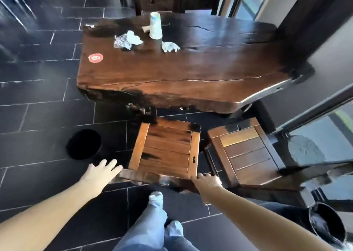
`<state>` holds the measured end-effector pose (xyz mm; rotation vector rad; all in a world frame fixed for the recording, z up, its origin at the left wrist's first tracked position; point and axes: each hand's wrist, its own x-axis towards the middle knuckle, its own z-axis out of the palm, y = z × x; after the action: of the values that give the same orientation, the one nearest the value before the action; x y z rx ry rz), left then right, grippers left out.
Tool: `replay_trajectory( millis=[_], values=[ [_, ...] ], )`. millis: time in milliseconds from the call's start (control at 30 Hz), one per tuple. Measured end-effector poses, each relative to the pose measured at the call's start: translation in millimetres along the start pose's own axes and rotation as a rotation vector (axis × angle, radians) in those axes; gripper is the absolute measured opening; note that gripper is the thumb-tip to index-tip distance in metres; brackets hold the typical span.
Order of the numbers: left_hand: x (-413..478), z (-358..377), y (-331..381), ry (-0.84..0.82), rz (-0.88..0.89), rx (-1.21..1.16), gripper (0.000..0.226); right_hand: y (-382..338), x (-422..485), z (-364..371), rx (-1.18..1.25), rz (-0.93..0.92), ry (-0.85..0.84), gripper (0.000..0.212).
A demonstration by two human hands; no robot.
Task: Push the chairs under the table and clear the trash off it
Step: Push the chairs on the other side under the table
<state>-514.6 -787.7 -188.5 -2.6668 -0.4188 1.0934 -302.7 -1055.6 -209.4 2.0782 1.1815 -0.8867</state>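
Dark slate floor tiles [47, 117] surround a dark wooden slab counter [191, 69] bearing an upturned white paper cup [155, 26] and crumpled white tissues [131, 39]. One brown slatted wooden chair [166, 149] stands pulled out before it, a second chair [248, 155] beside. The right hand [208, 181] has its fingers curled over the first chair's back rail; the left hand [101, 174] has fingers spread straight, near the rail's other end

Head camera: you look forward and steeply down, facing the table [191, 75]
Nearness: nearest chair [166, 149] just below you, table beyond it
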Motion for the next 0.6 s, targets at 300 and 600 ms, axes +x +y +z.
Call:
replay_trajectory(
  millis=[300, 600],
  values=[
    [24.4, -14.8, -4.9, 0.085, 0.052, -0.077, 0.075, 32.6, 8.1, -3.0, 0.069, -0.067, 0.114, 0.069],
    [59.9, -42.4, 6.9, 0.132, -0.008, -0.175, 0.068, 85.7, 33.5, -24.4, 0.105, -0.068, 0.187, 0.068]
  ],
)
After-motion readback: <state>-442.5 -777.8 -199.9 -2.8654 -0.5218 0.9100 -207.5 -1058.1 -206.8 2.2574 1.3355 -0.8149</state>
